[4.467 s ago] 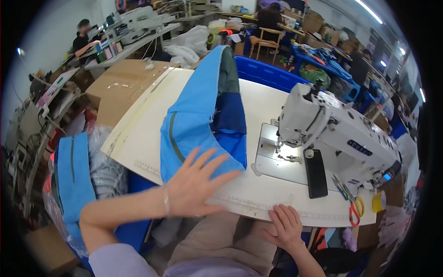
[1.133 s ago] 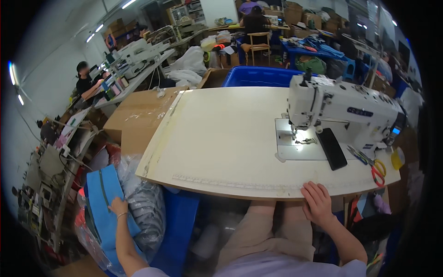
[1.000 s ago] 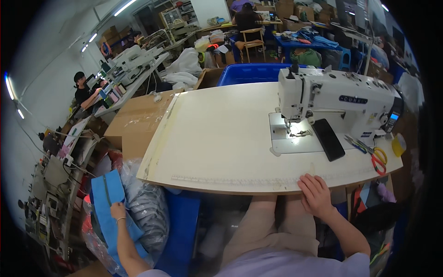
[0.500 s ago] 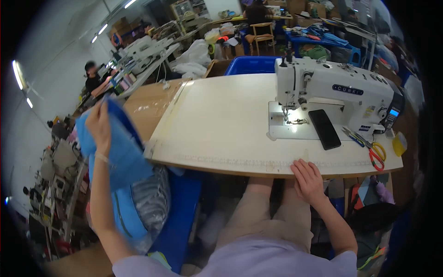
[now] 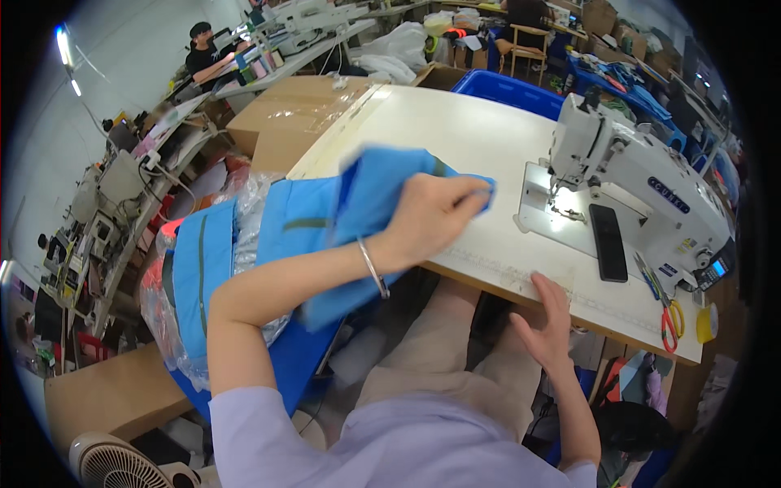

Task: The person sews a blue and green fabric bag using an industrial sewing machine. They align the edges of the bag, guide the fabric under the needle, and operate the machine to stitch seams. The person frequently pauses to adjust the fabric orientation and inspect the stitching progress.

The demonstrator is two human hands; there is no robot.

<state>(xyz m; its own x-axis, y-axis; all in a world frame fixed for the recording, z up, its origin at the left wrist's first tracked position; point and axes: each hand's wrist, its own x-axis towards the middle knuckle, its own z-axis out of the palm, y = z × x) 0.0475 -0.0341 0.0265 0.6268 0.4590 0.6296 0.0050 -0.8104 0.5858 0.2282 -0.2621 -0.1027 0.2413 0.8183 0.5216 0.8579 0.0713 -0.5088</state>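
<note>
**Blue cloth brought up onto the tabletop**

Lifted from beside the chair half a second ago, the blue cloth (image 5: pixel 358 211) now drapes over the near left edge of the tabletop (image 5: pixel 455 138), with the left hand (image 5: pixel 427 215) in a closed grip on its top fold. Its lower part hangs off the edge. Fingers apart, the right hand (image 5: pixel 547 321) rests flat on the front edge, holding nothing. A white sewing machine (image 5: pixel 643 183) stands at the right, scissors (image 5: pixel 665 307) near it. More worktables fill the room behind.

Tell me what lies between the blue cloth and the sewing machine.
In the head view, only bare tabletop separates the blue cloth, held by the left hand, from the sewing machine.
</note>
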